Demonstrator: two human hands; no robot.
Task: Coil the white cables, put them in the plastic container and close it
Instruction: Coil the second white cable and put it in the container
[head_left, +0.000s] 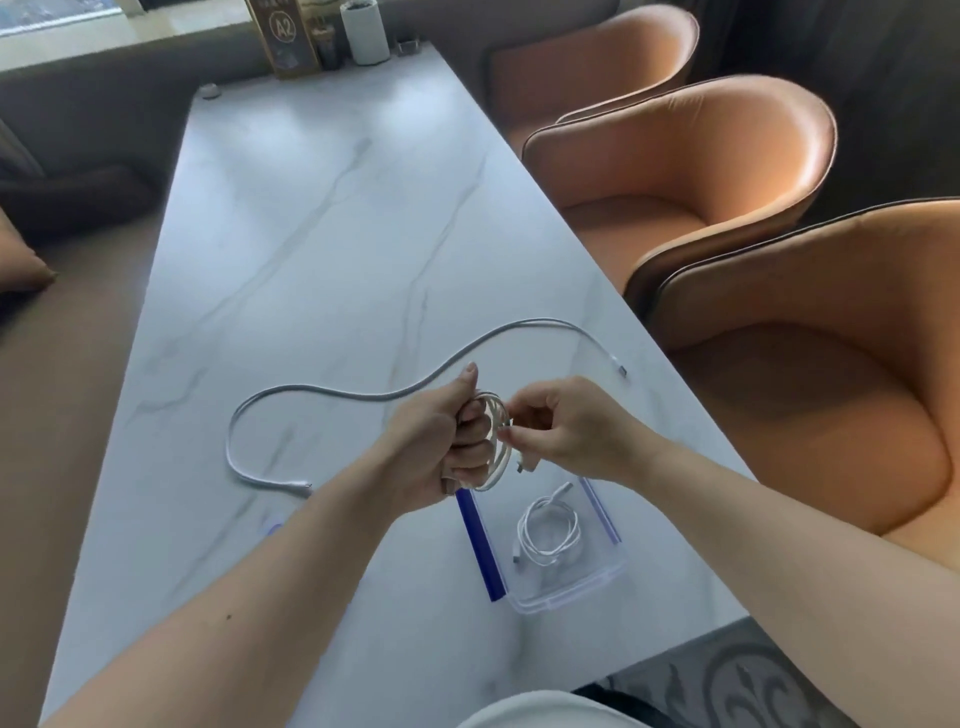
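Daylight scene, bright overall. Light comes from the window (78, 21) at top left, which is blown out. Soft glare patches on the glossy worktop (322, 218), strongest at its far end. Sheen on the orange chairs (727, 171). Shadows soft and faint under the hands (498, 441). Image slightly soft throughout, compression smear. Wide-angle bowing at the edges; corners dim.

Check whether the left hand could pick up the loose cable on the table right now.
Probably not yet: the left hand grips the coiled cable, so it isn't free. The loose cable lies unobstructed beside it.
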